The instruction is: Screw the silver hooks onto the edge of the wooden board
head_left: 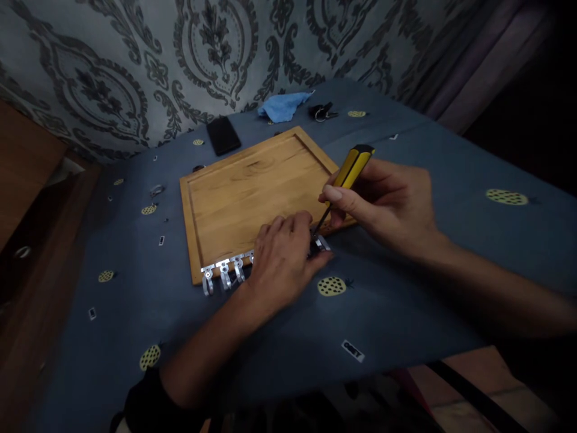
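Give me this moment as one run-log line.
right hand: holds screwdriver, tip down by metal hooks | left hand: over hook row | wooden board: on blue tablecloth, hooks along near edge

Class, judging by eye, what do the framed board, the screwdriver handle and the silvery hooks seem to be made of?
Framed board: wood, probably varnished; dark grain streaks cross its honey-coloured surface.
Screwdriver handle: likely smooth plastic, with even yellow and black sections.
Silvery hooks: apparently polished or plated metal, given bright highlights.

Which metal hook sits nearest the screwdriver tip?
The rightmost metal hook, right of the left hand; other visible hooks lie left of that hand, farther from the screwdriver.
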The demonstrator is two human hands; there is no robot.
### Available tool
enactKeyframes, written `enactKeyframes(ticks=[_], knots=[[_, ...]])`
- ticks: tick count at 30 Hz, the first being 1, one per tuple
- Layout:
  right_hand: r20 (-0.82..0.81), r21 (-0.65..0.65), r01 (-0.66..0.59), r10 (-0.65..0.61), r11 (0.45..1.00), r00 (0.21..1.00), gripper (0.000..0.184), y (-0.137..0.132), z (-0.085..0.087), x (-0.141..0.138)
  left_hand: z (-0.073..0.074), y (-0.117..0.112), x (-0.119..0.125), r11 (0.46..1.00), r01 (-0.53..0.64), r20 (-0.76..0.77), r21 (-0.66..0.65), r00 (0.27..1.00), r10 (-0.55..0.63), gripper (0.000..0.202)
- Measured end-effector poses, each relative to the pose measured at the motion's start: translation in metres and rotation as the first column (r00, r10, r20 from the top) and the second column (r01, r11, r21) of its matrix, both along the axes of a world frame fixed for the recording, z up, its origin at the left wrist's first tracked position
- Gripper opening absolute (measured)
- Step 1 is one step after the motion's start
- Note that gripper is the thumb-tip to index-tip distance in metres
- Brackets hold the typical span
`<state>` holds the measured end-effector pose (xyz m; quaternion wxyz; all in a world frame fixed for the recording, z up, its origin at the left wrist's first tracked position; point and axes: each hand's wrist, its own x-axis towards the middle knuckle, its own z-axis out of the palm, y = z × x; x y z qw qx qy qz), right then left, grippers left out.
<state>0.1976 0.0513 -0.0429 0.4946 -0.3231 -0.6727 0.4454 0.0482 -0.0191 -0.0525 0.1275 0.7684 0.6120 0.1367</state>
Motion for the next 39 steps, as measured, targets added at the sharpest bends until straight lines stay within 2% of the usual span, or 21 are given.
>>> enactKeyframes(ticks=[3, 10, 17, 21, 39], knots=[[-0.011, -0.034, -0.017, 0.017, 0.999, 1.0, 0.029, 0.0, 0.001, 0.001, 0.0, 0.001, 0.0, 1.0, 0.0, -0.006, 0.006, 1.0, 0.0, 0.043], [0.074, -0.021, -0.165, 0.166, 0.986, 0.983, 0.026, 0.0, 0.01, 0.008, 0.0, 0.001, 0.0, 1.0, -0.005, -0.022, 0.01, 1.0, 0.005, 0.039], [0.064, -0.157, -0.221, 0.234, 0.963, 0.97, 0.028, 0.003, 0.014, 0.015, -0.001, 0.001, 0.0, 0.999, -0.002, -0.027, 0.033, 1.0, 0.003, 0.038], [0.064, -0.178, -0.234, 0.248, 0.956, 0.967, 0.027, 0.005, 0.015, 0.018, -0.001, 0.0, 0.0, 1.0, 0.003, -0.024, 0.027, 1.0, -0.002, 0.037], [0.085, -0.027, -0.214, 0.215, 0.976, 0.973, 0.023, 0.003, 0.014, 0.011, -0.002, 0.001, 0.0, 0.999, 0.003, -0.029, 0.034, 1.0, -0.002, 0.038]])
